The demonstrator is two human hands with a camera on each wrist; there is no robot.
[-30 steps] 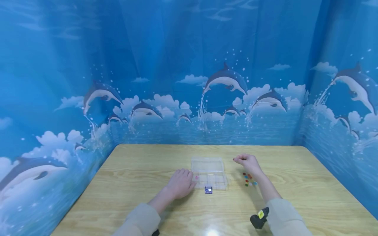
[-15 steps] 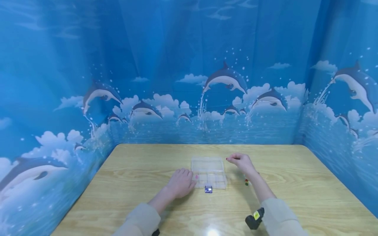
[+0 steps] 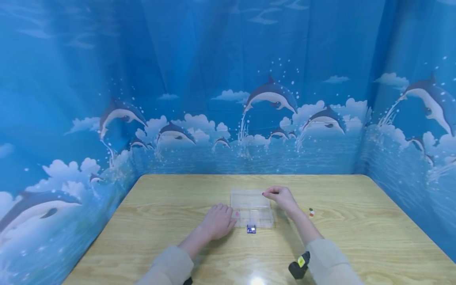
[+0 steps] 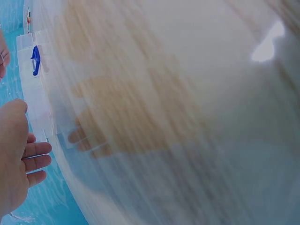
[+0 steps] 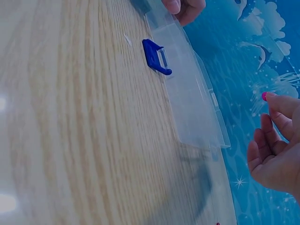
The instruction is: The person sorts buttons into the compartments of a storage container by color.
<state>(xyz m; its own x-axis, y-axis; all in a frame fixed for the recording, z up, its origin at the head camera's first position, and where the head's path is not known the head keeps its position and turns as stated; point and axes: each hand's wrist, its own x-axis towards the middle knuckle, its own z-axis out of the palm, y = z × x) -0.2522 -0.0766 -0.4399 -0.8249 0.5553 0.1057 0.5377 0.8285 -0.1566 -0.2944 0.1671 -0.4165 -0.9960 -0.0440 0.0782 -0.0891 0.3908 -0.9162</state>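
A clear plastic compartment box (image 3: 261, 217) lies on the table with its lid (image 3: 246, 198) folded back. Its blue latch (image 5: 152, 55) hangs at the front edge. My left hand (image 3: 218, 221) rests at the box's left end, fingers relaxed; the left wrist view shows those fingers (image 4: 37, 162) loosely extended. Above the lid's right side, my right hand (image 3: 283, 198) pinches a small pink disc (image 5: 264, 96) between thumb and forefinger, apart from the box. Another pink piece (image 3: 237, 213) sits in the left compartment.
Right of the box, several small coloured discs (image 3: 311, 212) lie on the wooden table (image 3: 171, 202), partly hidden by my right forearm. A blue curtain printed with dolphins (image 3: 199, 99) surrounds the table's back and sides.
My right hand has moved left from beyond the loose discs to over the box's lid, carrying the pink disc. My left hand and the box have stayed put.
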